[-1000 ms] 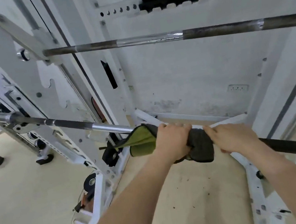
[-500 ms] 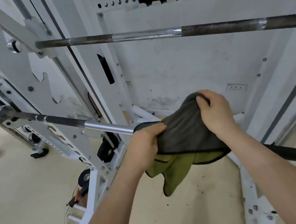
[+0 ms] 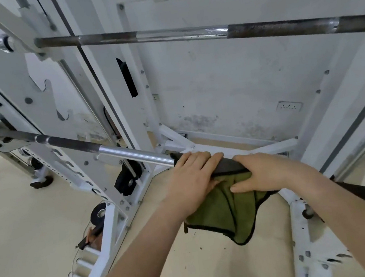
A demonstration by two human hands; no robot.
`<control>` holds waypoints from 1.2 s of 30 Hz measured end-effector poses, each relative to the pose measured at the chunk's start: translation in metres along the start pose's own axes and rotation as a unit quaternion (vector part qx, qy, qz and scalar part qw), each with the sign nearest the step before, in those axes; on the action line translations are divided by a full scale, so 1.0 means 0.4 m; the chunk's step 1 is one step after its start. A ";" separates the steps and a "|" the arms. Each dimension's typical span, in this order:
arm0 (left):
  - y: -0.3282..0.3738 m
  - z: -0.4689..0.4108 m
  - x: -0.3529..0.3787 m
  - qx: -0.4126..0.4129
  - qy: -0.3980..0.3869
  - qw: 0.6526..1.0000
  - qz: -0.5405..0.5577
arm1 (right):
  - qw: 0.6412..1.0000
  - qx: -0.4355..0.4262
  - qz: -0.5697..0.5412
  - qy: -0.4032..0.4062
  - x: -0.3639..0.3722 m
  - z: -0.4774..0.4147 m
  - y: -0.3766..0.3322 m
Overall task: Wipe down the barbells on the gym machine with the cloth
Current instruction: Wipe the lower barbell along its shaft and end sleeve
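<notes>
Currently both hands sit side by side on the near barbell [image 3: 132,155], which runs from the far left down to the near right across the white gym machine [image 3: 15,75]. A cloth [image 3: 230,211] is draped over this bar under the hands. Its dark grey side lies on top of the bar, and its olive-green side, edged in black, hangs below in loose folds.

The left hand [image 3: 192,179] is on the left, its fingers curled over the cloth-covered bar and gripping it there. The right hand [image 3: 267,173] is just beside it on the right. It also wraps the cloth and bar, with its thumb pressed against the green part underneath. A narrow strip of grey cloth shows between the two hands.

To the left of the cloth the bar is bare, first shiny and then dark and knurled. To the right, a dark stretch of bar comes out from behind the right forearm.

A second barbell [image 3: 173,33] rests higher and farther away on the frame, untouched, with dull rusty-looking sections either side of a bright middle part. Behind it is a scuffed white wall [image 3: 227,79] with a socket [image 3: 289,106]. A black weight plate [image 3: 128,182] sits low on the frame, above the beige floor [image 3: 22,245].
</notes>
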State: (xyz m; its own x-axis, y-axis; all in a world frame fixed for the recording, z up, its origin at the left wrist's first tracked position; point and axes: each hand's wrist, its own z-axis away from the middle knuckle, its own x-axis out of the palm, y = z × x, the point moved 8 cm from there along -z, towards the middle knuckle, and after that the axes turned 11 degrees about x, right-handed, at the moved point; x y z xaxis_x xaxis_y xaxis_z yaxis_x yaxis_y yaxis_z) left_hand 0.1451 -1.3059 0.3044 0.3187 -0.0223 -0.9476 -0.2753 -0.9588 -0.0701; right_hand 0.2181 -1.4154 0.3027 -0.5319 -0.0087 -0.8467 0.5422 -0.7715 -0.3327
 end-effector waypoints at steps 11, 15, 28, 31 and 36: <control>-0.241 0.101 0.001 -0.054 -0.019 0.998 -0.023 | 0.951 0.032 0.173 0.252 0.011 -0.109 -0.246; -0.374 0.166 -0.016 -0.060 0.006 0.998 -0.029 | 0.961 0.004 0.168 0.221 0.028 -0.201 -0.373; -0.931 0.435 -0.079 -0.115 0.026 0.993 0.020 | 0.976 -0.053 0.113 0.178 0.091 -0.593 -0.926; -0.963 0.424 -0.077 -0.109 -0.001 0.993 0.046 | 0.997 -0.066 -0.034 -0.010 0.103 -0.632 -0.944; -1.006 0.389 -0.079 -0.111 -0.073 0.989 0.063 | 0.999 -0.046 -0.013 0.019 0.092 -0.591 -0.934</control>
State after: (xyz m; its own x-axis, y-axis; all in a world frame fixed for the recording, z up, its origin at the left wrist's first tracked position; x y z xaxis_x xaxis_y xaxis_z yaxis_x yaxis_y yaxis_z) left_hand 0.1048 -0.8753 0.3140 0.1561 -0.1209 -0.9803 -0.0938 -0.9898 0.1072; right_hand 0.1497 -0.9770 0.2978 -0.5224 0.0361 -0.8520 0.5868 -0.7097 -0.3899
